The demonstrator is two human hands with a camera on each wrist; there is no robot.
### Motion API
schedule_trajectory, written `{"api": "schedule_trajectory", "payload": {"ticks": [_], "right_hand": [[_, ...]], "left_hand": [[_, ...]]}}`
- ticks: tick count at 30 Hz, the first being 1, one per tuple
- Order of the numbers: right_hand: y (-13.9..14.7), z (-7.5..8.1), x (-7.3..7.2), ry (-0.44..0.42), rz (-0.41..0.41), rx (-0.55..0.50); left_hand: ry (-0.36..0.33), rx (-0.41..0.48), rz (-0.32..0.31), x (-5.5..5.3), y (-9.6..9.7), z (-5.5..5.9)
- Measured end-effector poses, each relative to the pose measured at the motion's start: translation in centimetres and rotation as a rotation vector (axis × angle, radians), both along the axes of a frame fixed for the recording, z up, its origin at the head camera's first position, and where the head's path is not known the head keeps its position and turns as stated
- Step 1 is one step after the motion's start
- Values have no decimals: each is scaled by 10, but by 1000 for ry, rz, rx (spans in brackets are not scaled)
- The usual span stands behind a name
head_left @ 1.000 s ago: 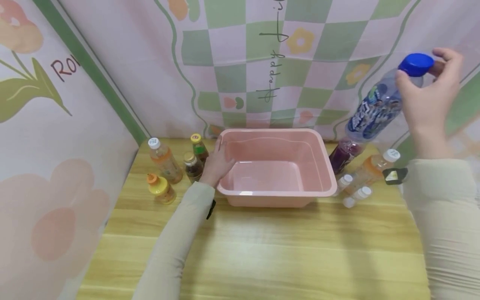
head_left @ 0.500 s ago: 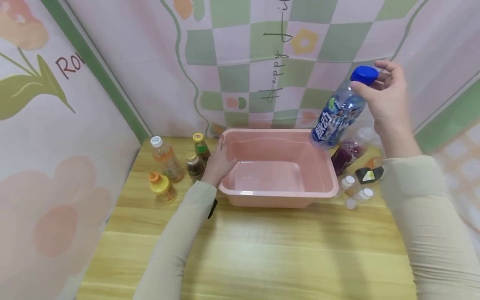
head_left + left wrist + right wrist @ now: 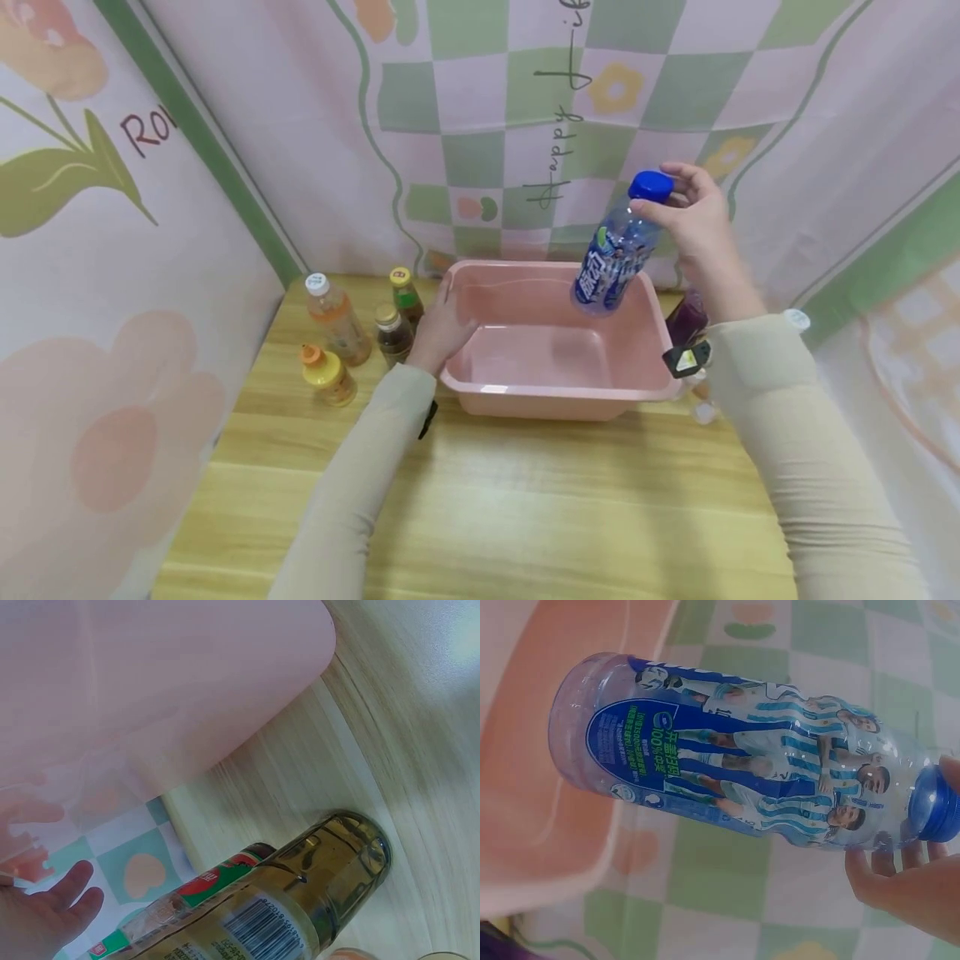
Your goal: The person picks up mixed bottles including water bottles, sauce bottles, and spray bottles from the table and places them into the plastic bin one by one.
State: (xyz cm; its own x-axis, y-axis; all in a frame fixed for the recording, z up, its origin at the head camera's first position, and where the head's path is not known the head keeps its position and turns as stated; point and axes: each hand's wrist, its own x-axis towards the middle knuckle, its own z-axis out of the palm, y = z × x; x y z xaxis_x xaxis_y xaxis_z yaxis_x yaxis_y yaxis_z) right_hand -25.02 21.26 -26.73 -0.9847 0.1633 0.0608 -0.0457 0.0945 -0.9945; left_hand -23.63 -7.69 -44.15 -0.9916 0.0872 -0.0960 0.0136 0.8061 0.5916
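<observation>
My right hand (image 3: 703,227) pinches the blue cap of a clear plastic drink bottle (image 3: 617,260) with a blue label. Tilted, with its base down to the left, the bottle hangs over the right back part of a pink plastic basin (image 3: 540,402). Soccer players are printed on its label (image 3: 742,757) in the right wrist view. My left hand (image 3: 441,332) straddles the basin's left rim, thumb on the inner side and fingers outside. In the left wrist view, bent fingers (image 3: 75,896) show below the basin wall (image 3: 187,682).
Left of the basin stand a brown sauce bottle (image 3: 393,335), a green-labelled bottle (image 3: 406,298), an orange drink bottle (image 3: 341,321) and a yellow squeeze bottle (image 3: 330,379). A purple bottle (image 3: 686,318) and small white-capped bottles, partly hidden by my right arm, stand on the right.
My right hand has carried the blue-capped bottle leftward and down, from above the right-side bottles to over the basin. My left hand has stayed at the basin's left rim.
</observation>
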Motion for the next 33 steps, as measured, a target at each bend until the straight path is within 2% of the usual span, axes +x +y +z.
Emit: {"api": "schedule_trajectory", "payload": {"ticks": [4, 9, 16, 22, 33], "right_hand": [[-11, -13, -3, 0, 17, 10], [-26, -27, -6, -52, 35, 77], [-47, -47, -9, -91, 63, 173], [-68, -66, -12, -94, 72, 123], [-100, -100, -19, -76, 112, 57]], "left_hand": [[-4, -12, -5, 0, 0, -2], [-6, 13, -4, 0, 0, -1], [0, 117, -7, 2, -1, 0], [2, 211, 0, 1, -2, -2], [14, 243, -8, 0, -4, -2]]}}
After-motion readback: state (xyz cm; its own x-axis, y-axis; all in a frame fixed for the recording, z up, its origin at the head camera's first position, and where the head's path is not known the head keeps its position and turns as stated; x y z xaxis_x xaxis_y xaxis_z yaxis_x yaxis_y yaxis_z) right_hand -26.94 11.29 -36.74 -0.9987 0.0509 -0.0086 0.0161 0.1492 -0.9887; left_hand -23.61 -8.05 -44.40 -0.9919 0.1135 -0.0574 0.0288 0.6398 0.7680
